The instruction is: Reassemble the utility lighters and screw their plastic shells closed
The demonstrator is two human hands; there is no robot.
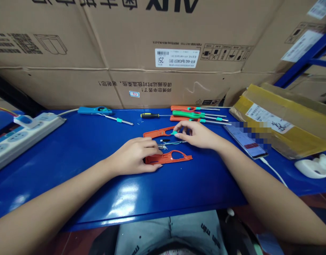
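Note:
On the blue table lie two orange shell halves, the nearer one (176, 156) open side up and the farther one (157, 133) beyond it. My left hand (137, 156) is curled round the left end of the nearer shell. Between the halves are thin wires (175, 143), a small black part (165, 140) and a metal piece by my left fingers. My right hand (196, 134) pinches a small teal part (174, 132) between thumb and index finger, above the right end of the farther shell.
Behind are a blue lighter (95, 110), a screwdriver (150, 115) and several orange and green lighters (188, 114). A power strip (27, 132) lies left; a phone (246, 141), taped box (285, 124) and white plug (311, 168) are right. A large carton (99, 46) stands behind.

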